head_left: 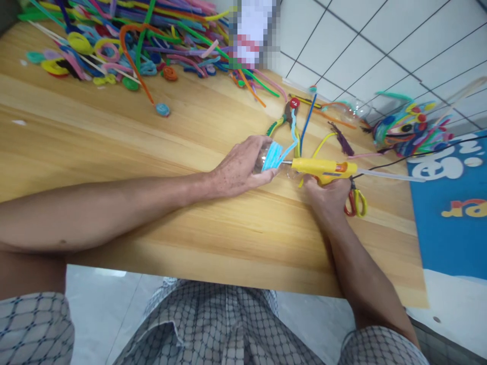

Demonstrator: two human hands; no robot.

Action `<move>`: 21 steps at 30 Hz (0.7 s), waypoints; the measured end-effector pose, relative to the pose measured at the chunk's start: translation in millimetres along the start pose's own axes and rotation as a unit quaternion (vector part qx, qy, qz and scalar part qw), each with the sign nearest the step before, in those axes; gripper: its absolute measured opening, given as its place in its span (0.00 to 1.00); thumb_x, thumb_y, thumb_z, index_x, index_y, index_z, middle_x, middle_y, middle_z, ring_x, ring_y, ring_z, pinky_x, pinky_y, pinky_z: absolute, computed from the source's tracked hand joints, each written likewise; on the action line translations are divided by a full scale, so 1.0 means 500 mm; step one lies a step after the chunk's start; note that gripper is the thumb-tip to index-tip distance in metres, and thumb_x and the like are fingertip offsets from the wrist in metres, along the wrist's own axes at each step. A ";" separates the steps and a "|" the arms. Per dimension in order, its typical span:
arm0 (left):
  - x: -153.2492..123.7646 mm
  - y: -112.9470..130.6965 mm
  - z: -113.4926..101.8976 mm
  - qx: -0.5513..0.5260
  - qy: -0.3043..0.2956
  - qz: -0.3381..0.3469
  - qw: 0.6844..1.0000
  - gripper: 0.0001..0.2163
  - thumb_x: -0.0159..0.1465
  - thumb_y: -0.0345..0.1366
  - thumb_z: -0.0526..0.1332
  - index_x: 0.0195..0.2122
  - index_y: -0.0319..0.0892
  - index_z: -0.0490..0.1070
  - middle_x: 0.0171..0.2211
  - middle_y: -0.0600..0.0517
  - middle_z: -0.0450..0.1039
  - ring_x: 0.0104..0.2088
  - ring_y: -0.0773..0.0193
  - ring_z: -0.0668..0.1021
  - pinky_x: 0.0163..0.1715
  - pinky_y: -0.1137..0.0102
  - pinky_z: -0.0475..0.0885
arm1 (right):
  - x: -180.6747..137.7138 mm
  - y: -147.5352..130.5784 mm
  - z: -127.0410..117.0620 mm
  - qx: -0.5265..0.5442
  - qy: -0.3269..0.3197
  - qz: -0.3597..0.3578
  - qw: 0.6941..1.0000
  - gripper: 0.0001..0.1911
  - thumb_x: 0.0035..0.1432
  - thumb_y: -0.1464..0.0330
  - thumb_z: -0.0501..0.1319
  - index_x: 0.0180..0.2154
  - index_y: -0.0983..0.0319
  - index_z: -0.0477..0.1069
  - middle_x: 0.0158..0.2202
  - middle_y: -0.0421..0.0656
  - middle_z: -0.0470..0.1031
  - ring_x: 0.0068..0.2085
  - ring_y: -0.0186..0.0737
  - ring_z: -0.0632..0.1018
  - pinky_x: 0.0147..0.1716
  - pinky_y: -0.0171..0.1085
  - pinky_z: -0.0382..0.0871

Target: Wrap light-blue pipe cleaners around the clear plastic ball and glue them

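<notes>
My left hand [243, 165] is closed around a clear, rounded plastic piece [260, 161], much of it hidden by the fingers. Light blue pipe cleaner [272, 156] is wound around this piece in rows, and its loose end rises toward a red round cap-like thing [294, 103]. In my right hand [329, 195] is a yellow hot glue gun [319, 168], gripped by its handle. The nozzle points left and meets or nearly meets the blue winding. A long translucent glue stick [391, 175] sticks out of the gun's back.
Pliers [277, 124] with green-yellow handles lie behind the hands. Scissors [355, 202] rest beside my right wrist. Many coloured pipe cleaners [171, 38] and coils are heaped at the back left. A multicoloured fish-like craft [413, 129] stands right, near a black cord [426, 153] and tiled wall [361, 50].
</notes>
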State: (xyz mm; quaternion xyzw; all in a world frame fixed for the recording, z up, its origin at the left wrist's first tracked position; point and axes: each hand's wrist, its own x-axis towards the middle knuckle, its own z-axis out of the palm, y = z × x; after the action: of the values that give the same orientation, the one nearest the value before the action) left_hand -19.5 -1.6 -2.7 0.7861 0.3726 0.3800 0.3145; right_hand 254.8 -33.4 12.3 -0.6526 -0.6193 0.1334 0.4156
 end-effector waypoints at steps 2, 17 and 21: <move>0.001 0.001 0.000 0.006 -0.001 -0.006 1.000 0.30 0.69 0.48 0.65 0.69 0.40 0.66 0.68 0.35 0.75 0.65 0.43 0.81 0.69 0.46 0.78 | 0.000 0.014 0.001 -0.018 0.003 -0.003 1.000 0.04 0.54 0.65 0.68 0.34 0.55 0.80 0.33 0.39 0.85 0.36 0.47 0.86 0.45 0.46 0.83; 0.004 0.002 -0.001 0.014 -0.002 -0.003 1.000 0.30 0.69 0.49 0.65 0.68 0.38 0.66 0.67 0.35 0.76 0.65 0.41 0.81 0.69 0.45 0.77 | -0.004 0.024 0.006 -0.009 0.024 0.013 1.000 0.05 0.52 0.69 0.69 0.29 0.52 0.79 0.29 0.39 0.84 0.33 0.51 0.86 0.38 0.47 0.86; 0.004 0.004 -0.002 0.013 -0.006 -0.005 1.000 0.30 0.70 0.49 0.64 0.68 0.38 0.66 0.66 0.35 0.77 0.63 0.42 0.82 0.68 0.45 0.78 | -0.004 0.025 0.004 -0.004 0.024 0.011 1.000 0.05 0.51 0.69 0.68 0.27 0.52 0.79 0.28 0.38 0.84 0.32 0.51 0.87 0.41 0.48 0.87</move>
State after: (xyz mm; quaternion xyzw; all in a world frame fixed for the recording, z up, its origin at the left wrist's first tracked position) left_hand -18.6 -0.8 0.1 0.7901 0.3798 0.3691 0.3086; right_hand 261.5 -33.3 1.6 -0.6646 -0.6020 0.1193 0.4262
